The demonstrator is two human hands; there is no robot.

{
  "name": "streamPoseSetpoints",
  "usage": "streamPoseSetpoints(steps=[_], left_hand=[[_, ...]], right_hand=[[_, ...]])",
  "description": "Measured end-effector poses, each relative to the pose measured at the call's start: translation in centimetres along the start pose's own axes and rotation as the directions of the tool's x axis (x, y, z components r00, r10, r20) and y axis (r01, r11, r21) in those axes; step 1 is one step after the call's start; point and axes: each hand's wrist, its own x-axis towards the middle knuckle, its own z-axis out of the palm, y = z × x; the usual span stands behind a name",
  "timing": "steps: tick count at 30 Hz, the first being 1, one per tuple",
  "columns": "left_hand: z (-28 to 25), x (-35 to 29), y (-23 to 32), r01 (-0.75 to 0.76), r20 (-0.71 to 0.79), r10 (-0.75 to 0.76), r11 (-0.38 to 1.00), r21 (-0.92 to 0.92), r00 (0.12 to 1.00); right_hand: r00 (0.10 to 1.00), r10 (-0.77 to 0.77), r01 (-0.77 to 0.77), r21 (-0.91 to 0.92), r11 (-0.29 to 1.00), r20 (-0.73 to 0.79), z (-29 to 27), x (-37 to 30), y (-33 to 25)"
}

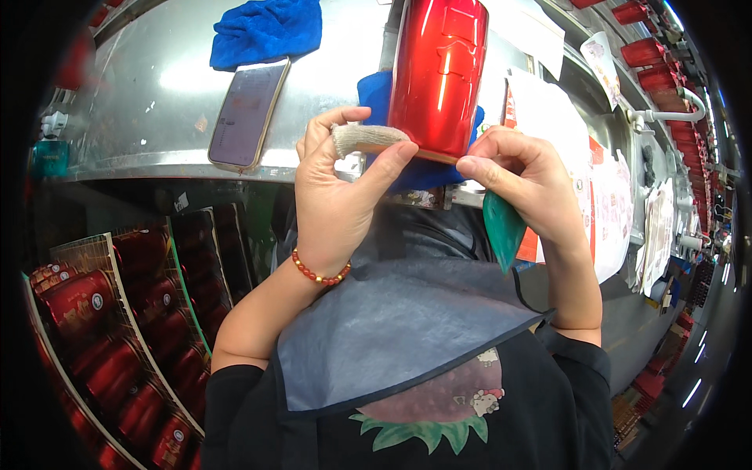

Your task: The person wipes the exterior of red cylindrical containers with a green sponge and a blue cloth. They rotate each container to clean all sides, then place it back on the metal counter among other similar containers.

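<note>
A glossy red canister [441, 74] with raised panel outlines lies in front of me on a blue cloth [377, 92], its near end toward me. My left hand [338, 160] is at the left corner of that end. Its index finger wears a beige knit finger sleeve [368, 139], and the tips of thumb and index close together at the canister's rim. The other left fingers are bent back. My right hand [521, 168] pinches at the right corner of the rim. A green, leaf-shaped flat piece [503, 227] hangs down from its curled fingers.
A phone [247, 115] and a bunched blue cloth [266, 31] lie on the metal worktop [168, 117] to the left. Printed sheets [607, 200] lie at right, near a white curved pipe [680, 116]. Racks of red canisters [78, 301] stand at lower left.
</note>
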Motion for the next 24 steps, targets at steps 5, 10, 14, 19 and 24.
streamPoseSetpoints(steps=[5, 10, 14, 19, 24], left_hand=[[-0.3, 0.0, -0.4, 0.007, -0.002, -0.007, 1.0, -0.007, 1.0], [-0.5, 0.1, -0.8, 0.063, 0.032, -0.059, 0.986, -0.157, 0.998], [-0.7, 0.1, -1.1, 0.048, 0.013, -0.047, 0.994, -0.103, 0.999], [-0.8, 0.2, -1.3, 0.086, 0.01, -0.085, 0.984, -0.154, 0.996], [-0.7, 0.5, -2.0, 0.022, -0.04, -0.03, 0.982, -0.188, 0.999]], right_hand=[[1.0, -0.012, 0.011, -0.014, 1.0, -0.019, 0.2, 0.3, 0.9], [0.999, -0.016, 0.016, 0.001, 1.0, -0.028, 0.5, 0.2, 0.9], [1.0, -0.001, 0.001, -0.01, 1.0, -0.021, 0.3, 0.2, 0.8], [0.998, 0.058, -0.058, -0.053, 0.997, 0.001, 0.1, 0.3, 0.3], [0.997, 0.075, -0.074, -0.046, 0.996, 0.031, -0.1, 0.6, 0.3]])
